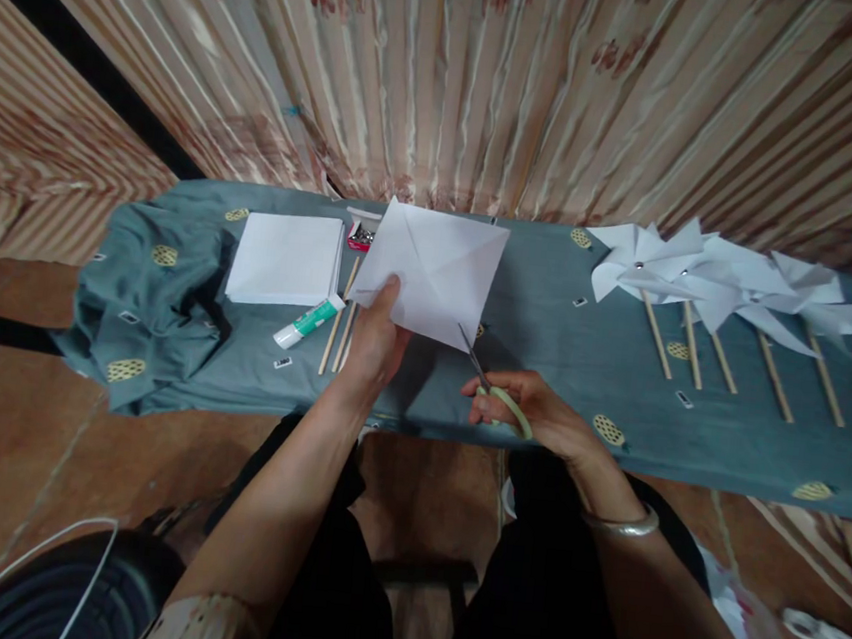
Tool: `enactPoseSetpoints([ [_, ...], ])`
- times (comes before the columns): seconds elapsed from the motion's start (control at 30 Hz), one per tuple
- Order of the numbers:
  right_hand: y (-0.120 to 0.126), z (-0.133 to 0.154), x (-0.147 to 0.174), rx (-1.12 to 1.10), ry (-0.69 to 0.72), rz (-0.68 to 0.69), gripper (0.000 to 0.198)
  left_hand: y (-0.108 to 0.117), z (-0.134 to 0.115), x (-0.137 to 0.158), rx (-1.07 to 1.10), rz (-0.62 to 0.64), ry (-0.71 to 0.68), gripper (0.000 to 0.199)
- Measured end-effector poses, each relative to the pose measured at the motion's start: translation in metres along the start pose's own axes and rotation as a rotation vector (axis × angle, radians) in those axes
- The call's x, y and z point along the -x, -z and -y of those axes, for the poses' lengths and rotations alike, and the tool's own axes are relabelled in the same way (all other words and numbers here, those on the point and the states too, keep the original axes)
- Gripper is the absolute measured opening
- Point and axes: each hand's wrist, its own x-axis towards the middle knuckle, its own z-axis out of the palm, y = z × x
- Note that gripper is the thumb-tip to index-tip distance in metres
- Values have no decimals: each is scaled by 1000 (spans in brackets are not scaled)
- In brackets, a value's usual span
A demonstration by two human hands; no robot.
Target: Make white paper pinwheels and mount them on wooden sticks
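Stack: left of the fingers of your left hand.
Sheet: pinched by those fingers, mostly beyond them.
Scissors: gripped by the fingers of your right hand, tips at the sheet's near edge.
Pinwheels: right of those fingers.

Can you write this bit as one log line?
left hand: holding creased paper | right hand: holding scissors at paper's edge | right side: white pinwheels
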Motion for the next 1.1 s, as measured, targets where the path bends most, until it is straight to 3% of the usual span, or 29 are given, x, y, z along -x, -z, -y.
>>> enactPoseSetpoints([
  [0.77, 0, -8, -3, -63, 31, -3, 34, -2, 0, 4, 16, 29, -4, 37],
  [1.1, 0, -13, -5, -124, -57, -45, 40, -3, -3, 6, -10, 12, -6, 33],
])
